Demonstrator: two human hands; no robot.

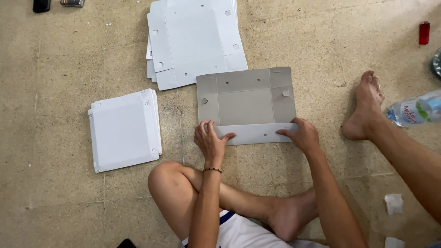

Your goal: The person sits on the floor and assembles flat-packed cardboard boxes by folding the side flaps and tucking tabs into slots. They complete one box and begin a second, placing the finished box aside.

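Left hand (210, 141) and right hand (301, 135) press the blank's (245, 106) near flap (255, 133) folded under flat fingers; other flaps lie unfolded beyond.

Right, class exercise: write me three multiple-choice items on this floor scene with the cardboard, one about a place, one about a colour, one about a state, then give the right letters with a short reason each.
1. Where does the stack of white flat sheets lie relative to the grey cardboard blank?
A. beyond it, farther from the person
B. on the person's lap
C. under the water bottle

2. What colour is the lighter at the upper right?
A. blue
B. red
C. green

3. What is the state of the near flap of the grey blank?
A. torn off
B. lying flat and untouched
C. folded over, pressed by both hands

Answers: 1 A, the stack sits past the blank's far edge, overlapping it slightly. 2 B, it shows plainly red on the floor. 3 C, the left hand and right hand press on the flap, whose white side faces up.
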